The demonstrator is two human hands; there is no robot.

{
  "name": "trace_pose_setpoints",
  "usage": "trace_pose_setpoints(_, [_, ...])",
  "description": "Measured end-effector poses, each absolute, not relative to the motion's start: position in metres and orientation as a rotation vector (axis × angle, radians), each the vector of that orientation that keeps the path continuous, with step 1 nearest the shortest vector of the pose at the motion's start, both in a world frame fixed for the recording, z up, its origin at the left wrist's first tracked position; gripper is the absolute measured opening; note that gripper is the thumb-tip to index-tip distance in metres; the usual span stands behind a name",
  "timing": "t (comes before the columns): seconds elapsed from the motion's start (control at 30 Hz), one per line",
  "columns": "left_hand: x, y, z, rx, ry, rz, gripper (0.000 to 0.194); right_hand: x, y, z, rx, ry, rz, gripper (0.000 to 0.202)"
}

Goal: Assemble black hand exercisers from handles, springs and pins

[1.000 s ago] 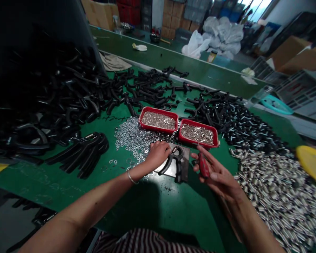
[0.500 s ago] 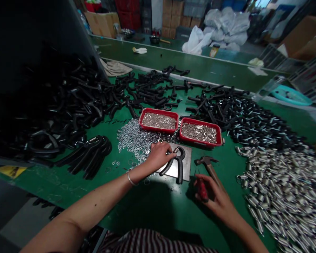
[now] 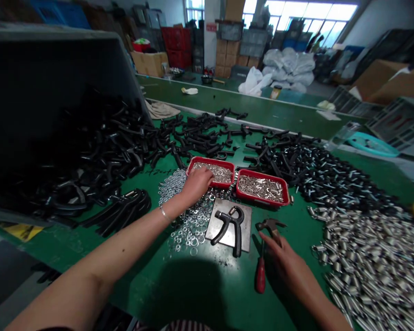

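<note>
My left hand reaches into the left red tray of small metal pieces. Its fingers are bent together among the pieces, and what they pinch is hidden. A black hand gripper with a coil spring lies on a square metal plate, untouched. My right hand is closed around the handle of a claw hammer, just right of the plate. On the green table beside that hand rests a red-handled screwdriver.
Metal rings are scattered left of the plate. Another red tray holds small pins. Heaped springs and black-headed bolts cover the right side. Black handles spill from a dark bin at left.
My left hand has left the hand gripper and moved up into the left tray. My right hand has let go of the screwdriver and taken the hammer's handle. The view has tilted upward.
</note>
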State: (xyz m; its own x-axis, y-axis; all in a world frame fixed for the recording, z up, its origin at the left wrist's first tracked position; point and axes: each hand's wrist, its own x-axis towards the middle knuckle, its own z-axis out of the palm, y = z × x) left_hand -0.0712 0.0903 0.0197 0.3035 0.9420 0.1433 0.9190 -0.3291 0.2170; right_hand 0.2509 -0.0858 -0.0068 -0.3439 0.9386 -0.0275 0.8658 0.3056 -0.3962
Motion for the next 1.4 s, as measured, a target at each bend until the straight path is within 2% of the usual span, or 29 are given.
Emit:
trace_pose_setpoints(0.13, [-0.088,0.144,0.028,2.439,1.973,0.062,0.019,0.213,-0.011,0.024,-1.514,-2.305,0.437,0.023])
trace_pose_setpoints(0.3, [-0.084,0.146,0.017,2.553,1.904,0.076,0.024,0.133,0.100,0.034,-1.404,-2.541,-0.001,0.021])
trace_pose_setpoints(0.47, [-0.086,0.134,0.009,2.586,1.935,0.180,0.027,0.093,0.158,0.010,-1.351,-2.661,0.053,0.013])
trace_pose_setpoints(0.7, [-0.088,0.144,0.001,2.460,2.016,0.318,0.018,0.098,0.167,-0.009,-1.376,-2.611,0.075,0.014])
trace_pose_setpoints(0.87, [-0.092,0.128,0.004,2.144,1.753,0.898,0.005,0.097,0.164,-0.015,-1.381,-2.543,0.067,0.017])
trace_pose_setpoints(0.93, [-0.091,0.108,0.005,2.059,1.613,1.008,0.004,0.096,0.165,-0.018,-1.371,-2.527,0.077,0.018])
trace_pose_setpoints(1.17, [-0.047,0.024,-0.009,2.269,1.294,0.652,0.012,0.098,0.166,-0.022,-1.314,-2.431,0.175,0.009])
trace_pose_setpoints(1.4, [-0.009,0.005,-0.023,2.626,1.304,0.466,0.015,0.103,0.159,-0.018,-1.274,-2.184,0.336,0.013])
